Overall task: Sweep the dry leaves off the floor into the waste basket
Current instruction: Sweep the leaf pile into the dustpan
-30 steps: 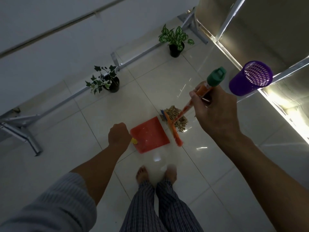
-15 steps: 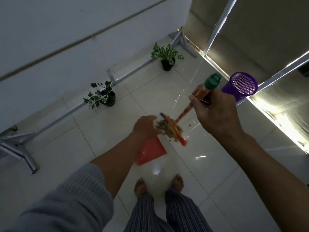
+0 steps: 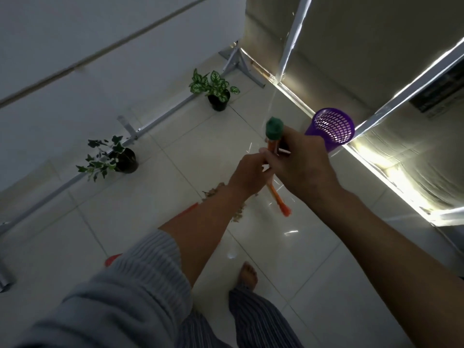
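Now I see my right hand (image 3: 306,167) gripping the broom (image 3: 276,194) mid-frame; my left hand (image 3: 248,174) seems to pinch it lower down. Leaves (image 3: 213,193) sit below; keep strokes short toward the dustpan (image 3: 188,209), then the basket (image 3: 332,128) upper right.

left hand (image 3: 247,173) — fingers curled, forearm reaching forward | right hand (image 3: 305,164) — fingers clenched, arm extended

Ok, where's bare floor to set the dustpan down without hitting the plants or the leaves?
Bare tile lies between the ivy pot and the dry leaves, and right of the broom toward the lit wall edge. It is crowded at the leaves, where both hands, left hand and right hand, meet on the broom, and beside the purple waste basket.
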